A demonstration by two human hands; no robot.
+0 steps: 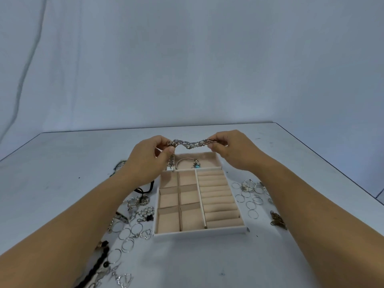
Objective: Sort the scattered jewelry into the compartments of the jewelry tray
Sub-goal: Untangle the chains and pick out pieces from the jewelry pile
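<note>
A white jewelry tray (199, 233) with beige lining lies on the table in front of me. It has square compartments on the left, ring rolls on the right and a long far compartment holding a bangle with a turquoise bead (196, 165). Above that far compartment I hold a chunky silver chain (191, 144) stretched between both hands. My left hand (149, 156) pinches its left end, my right hand (232, 148) pinches its right end. The chain sags slightly in the middle.
Silver hoops and rings (250, 196) lie scattered right of the tray, with a dark bronze piece (277, 220) near my right forearm. Left of the tray sit silver hoops, heart pendants (145, 233), chains and a black braided cord (97, 265). The white table (62, 163) ends at a pale backdrop.
</note>
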